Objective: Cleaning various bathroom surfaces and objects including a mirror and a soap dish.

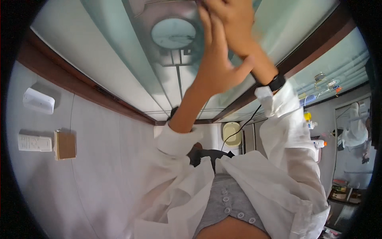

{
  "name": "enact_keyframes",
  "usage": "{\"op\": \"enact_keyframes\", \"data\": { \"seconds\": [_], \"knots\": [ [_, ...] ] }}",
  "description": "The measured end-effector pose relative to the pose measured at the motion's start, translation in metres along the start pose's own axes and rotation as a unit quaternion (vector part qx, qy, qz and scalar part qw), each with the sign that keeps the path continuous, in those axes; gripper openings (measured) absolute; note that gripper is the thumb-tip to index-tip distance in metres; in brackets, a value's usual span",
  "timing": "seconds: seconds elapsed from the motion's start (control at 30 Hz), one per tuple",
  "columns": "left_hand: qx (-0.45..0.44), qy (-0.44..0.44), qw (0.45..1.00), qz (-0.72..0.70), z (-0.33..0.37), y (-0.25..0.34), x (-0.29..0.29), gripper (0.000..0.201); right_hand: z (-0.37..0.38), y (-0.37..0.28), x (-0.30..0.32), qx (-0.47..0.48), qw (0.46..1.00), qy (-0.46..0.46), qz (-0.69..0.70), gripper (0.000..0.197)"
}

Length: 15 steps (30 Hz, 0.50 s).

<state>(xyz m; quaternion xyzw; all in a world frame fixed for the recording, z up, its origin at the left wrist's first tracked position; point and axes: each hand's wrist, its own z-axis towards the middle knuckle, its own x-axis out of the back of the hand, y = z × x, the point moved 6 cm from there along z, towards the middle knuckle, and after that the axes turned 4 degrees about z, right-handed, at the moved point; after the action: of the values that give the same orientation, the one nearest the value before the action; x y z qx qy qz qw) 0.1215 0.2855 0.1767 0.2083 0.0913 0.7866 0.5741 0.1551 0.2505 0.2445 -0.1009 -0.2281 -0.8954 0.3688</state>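
Note:
Both my hands are raised together at the top of the view, before a pale green and white panelled surface (pixel 115 47). My left hand (pixel 219 59) has its fingers stretched upward and its thumb held apart, with nothing seen in its palm. Crossing beside and partly behind its fingers is my right hand (pixel 234 24), cut by the upper edge and smeared by motion, so its grip is unclear. A black wristband (pixel 277 82) circles my right wrist. Just left of the hands is a pale blue disc (pixel 174 33); a pinkish-grey shape (pixel 153 8) shows above it.
On the left grey wall are a white holder (pixel 38 100), a white remote-like device (pixel 35 142) and a small brown box (pixel 65 145). A dark wooden frame (pixel 314 40) borders the panels. Low down sits a cream basin (pixel 232 134); several bottles (pixel 317 143) line the right side.

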Motion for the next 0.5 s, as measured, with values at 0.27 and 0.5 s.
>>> {"op": "enact_keyframes", "data": {
  "seconds": [0.27, 0.5],
  "knots": [
    [0.470, -0.021, 0.882, 0.012, -0.247, -0.089, -0.084, 0.084, -0.260, -0.104, -0.120, 0.278, 0.901, -0.306, 0.130, 0.057],
    [0.415, -0.110, 0.887, -0.169, -0.165, -0.059, -0.114, 0.086, -0.220, -0.035, -0.072, 0.244, 0.929, -0.266, 0.079, 0.052]
  ]
}}
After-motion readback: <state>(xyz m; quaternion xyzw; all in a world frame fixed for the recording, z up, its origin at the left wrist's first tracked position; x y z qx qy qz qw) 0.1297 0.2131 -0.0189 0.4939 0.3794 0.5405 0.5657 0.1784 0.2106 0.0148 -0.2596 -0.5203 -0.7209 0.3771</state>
